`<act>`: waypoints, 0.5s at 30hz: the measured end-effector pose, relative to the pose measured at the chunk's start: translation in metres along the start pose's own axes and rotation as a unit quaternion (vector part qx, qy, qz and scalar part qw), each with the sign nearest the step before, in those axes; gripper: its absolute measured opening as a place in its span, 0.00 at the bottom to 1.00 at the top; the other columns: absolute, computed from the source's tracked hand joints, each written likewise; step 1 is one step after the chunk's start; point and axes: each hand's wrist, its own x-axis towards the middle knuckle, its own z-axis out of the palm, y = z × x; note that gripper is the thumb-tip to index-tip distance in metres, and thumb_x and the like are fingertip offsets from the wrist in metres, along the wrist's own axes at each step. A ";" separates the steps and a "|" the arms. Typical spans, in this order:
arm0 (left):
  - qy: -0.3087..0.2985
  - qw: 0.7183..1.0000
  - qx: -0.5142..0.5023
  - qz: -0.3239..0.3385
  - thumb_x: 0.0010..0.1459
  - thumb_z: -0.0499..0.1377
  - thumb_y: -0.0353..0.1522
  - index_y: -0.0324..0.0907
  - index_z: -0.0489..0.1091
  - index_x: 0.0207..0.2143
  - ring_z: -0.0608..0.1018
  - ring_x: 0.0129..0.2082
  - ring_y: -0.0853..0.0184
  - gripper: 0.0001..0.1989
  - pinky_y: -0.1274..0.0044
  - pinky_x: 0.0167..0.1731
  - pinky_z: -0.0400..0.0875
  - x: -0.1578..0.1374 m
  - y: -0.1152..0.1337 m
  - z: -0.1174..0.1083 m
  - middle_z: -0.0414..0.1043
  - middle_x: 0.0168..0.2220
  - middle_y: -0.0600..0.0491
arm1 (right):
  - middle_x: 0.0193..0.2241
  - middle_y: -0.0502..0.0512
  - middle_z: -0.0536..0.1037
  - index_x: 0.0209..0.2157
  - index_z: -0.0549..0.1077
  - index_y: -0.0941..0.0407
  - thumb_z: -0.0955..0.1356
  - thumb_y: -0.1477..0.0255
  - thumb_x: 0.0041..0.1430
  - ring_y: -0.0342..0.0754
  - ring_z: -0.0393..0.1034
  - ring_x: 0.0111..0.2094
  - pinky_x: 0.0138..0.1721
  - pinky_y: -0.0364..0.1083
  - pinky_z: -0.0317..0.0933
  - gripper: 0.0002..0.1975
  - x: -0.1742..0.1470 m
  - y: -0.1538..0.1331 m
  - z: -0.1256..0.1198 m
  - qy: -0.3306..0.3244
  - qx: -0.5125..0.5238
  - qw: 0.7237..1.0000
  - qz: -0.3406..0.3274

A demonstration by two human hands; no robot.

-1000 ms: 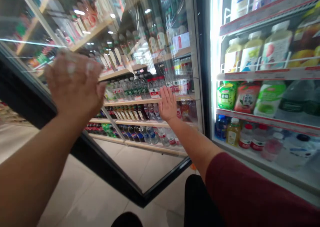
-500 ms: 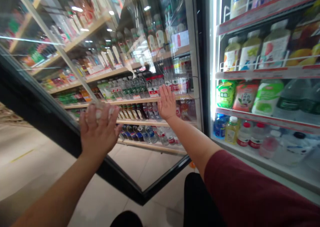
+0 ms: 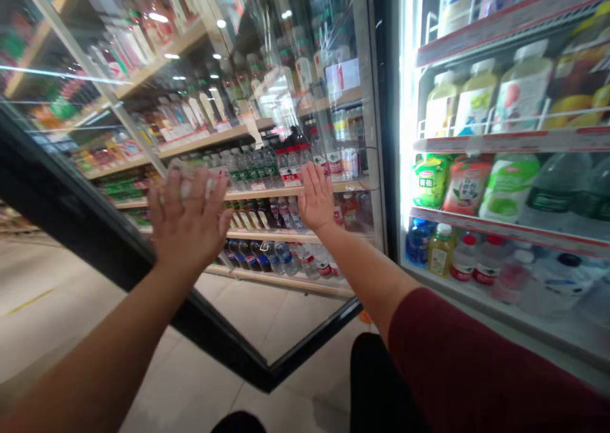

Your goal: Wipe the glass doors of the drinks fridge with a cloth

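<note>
A glass cooler door [image 3: 314, 341] with a black frame stands swung open in front of me. My left hand [image 3: 188, 220] is spread nearly flat against the left part of the glass, pressing a pale crumpled cloth [image 3: 210, 182] that shows between and above the fingers. Most of that cloth is hidden behind the hand. Farther right, my right hand [image 3: 316, 198] rests on the same pane with its palm forward and fingers stretched out, holding nothing.
To the right is the lit cooler interior, with juice bottles [image 3: 521, 87], green drink packs [image 3: 430, 180] and red-capped bottles [image 3: 464, 257] on shelves. Through the glass, wooden store shelves [image 3: 281, 233] carry rows of bottles. Pale floor tiles [image 3: 157, 376] lie below the door.
My left hand has slid slightly up the glass with the cloth. My right hand stays at nearly the same place. The view has shifted a little.
</note>
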 end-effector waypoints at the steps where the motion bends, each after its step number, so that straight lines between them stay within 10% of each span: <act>1: -0.011 0.999 -0.016 0.036 0.73 0.58 0.34 0.49 0.47 0.80 0.41 0.79 0.41 0.38 0.37 0.73 0.45 -0.010 0.010 0.006 0.45 0.78 0.44 | 0.78 0.58 0.51 0.77 0.56 0.58 0.52 0.65 0.77 0.52 0.40 0.80 0.80 0.59 0.41 0.32 0.000 0.000 0.000 -0.001 0.001 1.000 0.000; 7: -0.118 0.955 -0.095 0.255 0.75 0.54 0.36 0.56 0.67 0.70 0.65 0.73 0.63 0.23 0.64 0.77 0.56 -0.016 0.020 0.014 0.65 0.71 0.59 | 0.78 0.57 0.51 0.77 0.56 0.57 0.52 0.65 0.77 0.52 0.40 0.80 0.80 0.61 0.41 0.32 0.000 0.000 0.000 0.004 0.013 1.000 0.001; 11: -0.046 0.995 -0.038 0.084 0.77 0.50 0.40 0.48 0.55 0.76 0.42 0.80 0.51 0.29 0.47 0.77 0.37 0.058 -0.018 -0.013 0.44 0.79 0.55 | 0.78 0.58 0.52 0.77 0.55 0.58 0.52 0.64 0.77 0.52 0.39 0.80 0.80 0.62 0.41 0.33 0.000 0.001 0.000 0.018 0.021 1.000 -0.007; 15: -0.033 0.997 -0.073 0.004 0.75 0.52 0.45 0.45 0.54 0.77 0.37 0.79 0.46 0.33 0.43 0.76 0.30 0.074 -0.004 -0.009 0.43 0.79 0.52 | 0.77 0.59 0.53 0.76 0.56 0.58 0.51 0.65 0.77 0.53 0.41 0.80 0.80 0.62 0.43 0.32 -0.001 0.003 0.000 0.029 0.016 0.999 -0.013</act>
